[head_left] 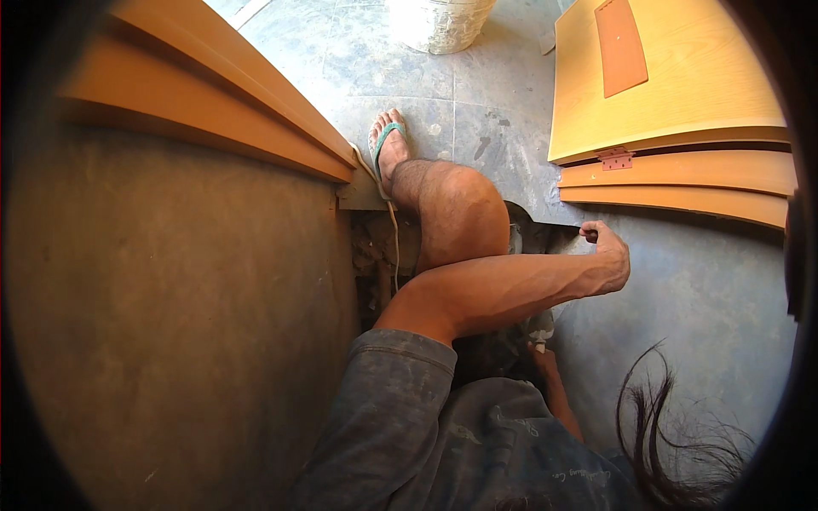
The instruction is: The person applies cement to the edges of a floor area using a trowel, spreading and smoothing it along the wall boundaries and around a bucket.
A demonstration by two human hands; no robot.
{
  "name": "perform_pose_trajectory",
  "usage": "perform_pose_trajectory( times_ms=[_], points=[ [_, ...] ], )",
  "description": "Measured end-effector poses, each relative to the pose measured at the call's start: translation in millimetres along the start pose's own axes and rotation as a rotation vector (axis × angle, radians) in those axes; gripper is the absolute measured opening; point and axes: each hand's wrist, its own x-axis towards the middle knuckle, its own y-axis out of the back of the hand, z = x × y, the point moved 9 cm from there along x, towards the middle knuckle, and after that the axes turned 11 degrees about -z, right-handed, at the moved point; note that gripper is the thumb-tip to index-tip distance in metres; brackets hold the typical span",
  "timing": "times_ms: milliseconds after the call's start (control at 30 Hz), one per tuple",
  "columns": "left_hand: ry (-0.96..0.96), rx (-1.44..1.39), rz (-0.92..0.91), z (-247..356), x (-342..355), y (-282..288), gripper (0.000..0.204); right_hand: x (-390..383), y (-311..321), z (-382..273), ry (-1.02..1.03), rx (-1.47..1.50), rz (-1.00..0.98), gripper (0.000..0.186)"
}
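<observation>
Left grip: fingers curled closed around a dark, round-ended piece, whose kind I can't make out; the wrist bends sharply.
Dark piece's place: at the curled fingers, beside the right edge of the floor opening.
Right grip: low behind the left forearm, fingers at a small whitish-grey piece; whether they close on it I can't tell.
Floor opening: dark, broken-edged, partly covered by the leg and forearm.
Rubble: inside the opening, on its left side.
Cable: pale, running past the foot and down into the opening.
Bent knee: above the opening, the left forearm crossing just below it.
Foot: in a green-strapped flip-flop on the grey floor.
Door: yellow-orange, at upper right, with a reddish hinge.
Bucket: whitish and stained, standing beyond the foot.
</observation>
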Motion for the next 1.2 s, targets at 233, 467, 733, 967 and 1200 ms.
perform_pose_trajectory(
  times_ms=[233, 467, 733, 967, 1200],
  points=[
    [0.042, 0.033, -0.014, 16, 21, -18, 0.046, -5, 0, -1, 0.015, 0.03, 0.022, 0.06],
    [0.061, 0.097, -0.127, 33, 34, -25, 0.07, -3, -1, -2, 0.007, -0.088, 0.0, 0.06],
    [0.019, 0.049, -0.07, 29, 10, -8, 0.065, -3, 0, 0, 0.005, -0.09, -0.012, 0.066],
    [0.09, 0.018, 0.089, 14, -19, 10, 0.056, 11, 1, 20, 0.002, -0.155, -0.005, 0.066],
    [0.079, -0.057, 0.084, 2, -21, 2, 0.055, 3, 1, 2, 0.044, -0.117, -0.009, 0.065]
  ],
)
